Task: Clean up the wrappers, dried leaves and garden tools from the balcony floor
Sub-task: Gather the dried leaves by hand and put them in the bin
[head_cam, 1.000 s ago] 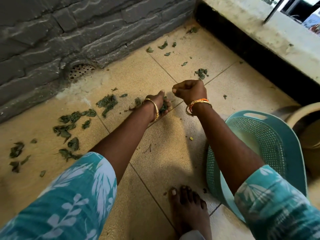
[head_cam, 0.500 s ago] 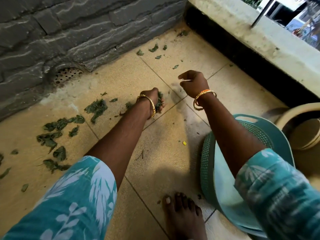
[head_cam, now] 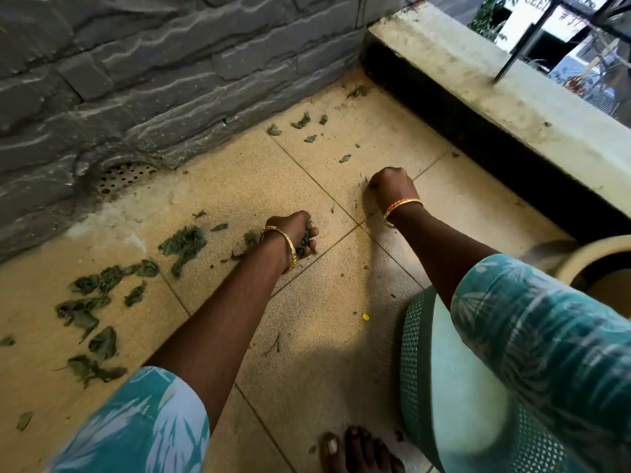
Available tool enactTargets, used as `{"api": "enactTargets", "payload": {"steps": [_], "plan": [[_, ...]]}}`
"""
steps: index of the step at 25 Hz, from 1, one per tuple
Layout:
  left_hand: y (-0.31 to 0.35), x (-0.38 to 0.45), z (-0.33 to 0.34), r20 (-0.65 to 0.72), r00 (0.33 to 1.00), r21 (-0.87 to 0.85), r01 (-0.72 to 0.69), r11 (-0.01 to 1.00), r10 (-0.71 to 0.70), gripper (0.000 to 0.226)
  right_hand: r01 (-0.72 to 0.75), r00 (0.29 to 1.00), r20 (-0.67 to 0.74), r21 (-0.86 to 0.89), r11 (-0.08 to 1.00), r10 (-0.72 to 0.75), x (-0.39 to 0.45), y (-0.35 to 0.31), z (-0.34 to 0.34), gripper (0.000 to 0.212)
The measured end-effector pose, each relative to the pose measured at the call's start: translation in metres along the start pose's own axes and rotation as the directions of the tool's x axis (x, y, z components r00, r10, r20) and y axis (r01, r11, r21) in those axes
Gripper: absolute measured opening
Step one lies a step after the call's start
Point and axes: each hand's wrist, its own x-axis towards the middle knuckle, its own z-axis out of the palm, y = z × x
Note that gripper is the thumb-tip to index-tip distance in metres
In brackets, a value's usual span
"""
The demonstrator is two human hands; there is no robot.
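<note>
Dried green leaves lie scattered over the tan tiled floor: a clump [head_cam: 184, 242] left of my left hand, more pieces [head_cam: 88, 315] at the far left, and small bits [head_cam: 300, 122] near the wall corner. My left hand [head_cam: 293, 233] is low over the floor and grips a bunch of leaves that pokes out between its fingers. Further right and forward, my right hand [head_cam: 392, 186] is curled down on the tiles, with leaf scraps showing at its fingertips. A teal perforated basket [head_cam: 415, 336] lies under my right arm.
A grey stone wall [head_cam: 170, 70] runs along the back, with a round floor drain [head_cam: 126, 174] at its foot. A concrete ledge [head_cam: 512, 107] with railing bounds the right side. A beige pot [head_cam: 580, 261] stands at the right edge. My bare foot [head_cam: 358, 452] is near the basket.
My right hand has moved forward and down onto the small leaf clump on the tiles and curled over it. My left hand has stayed low, still gripping its leaves.
</note>
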Motion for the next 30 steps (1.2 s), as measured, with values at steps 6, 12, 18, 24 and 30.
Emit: {"api": "enactTargets", "payload": {"steps": [6,12,18,24,30], "plan": [[0.005,0.004,0.004,0.049,0.999,-0.106,-0.012,0.994,0.017,0.021,-0.118,0.962,-0.154,0.514,0.849,0.227,-0.024,-0.045,-0.033,0.014],[0.011,0.006,0.017,0.052,0.997,-0.129,-0.056,0.99,0.063,0.04,-0.078,0.973,-0.132,0.583,0.809,0.189,-0.073,-0.081,-0.028,0.018],[0.002,0.01,0.017,0.068,0.998,-0.029,-0.007,1.0,0.009,0.032,-0.204,0.979,0.164,0.704,0.68,0.124,-0.086,-0.069,-0.024,0.033],[0.001,0.008,-0.007,0.064,0.998,0.042,0.023,0.999,-0.026,0.03,-0.783,0.534,0.243,0.503,0.365,0.81,-0.055,-0.033,-0.016,0.069],[0.0,0.004,-0.041,0.015,1.0,0.008,-0.005,1.0,0.005,0.024,-0.662,0.731,0.21,0.449,0.6,0.649,-0.07,-0.063,0.009,0.07]]}}
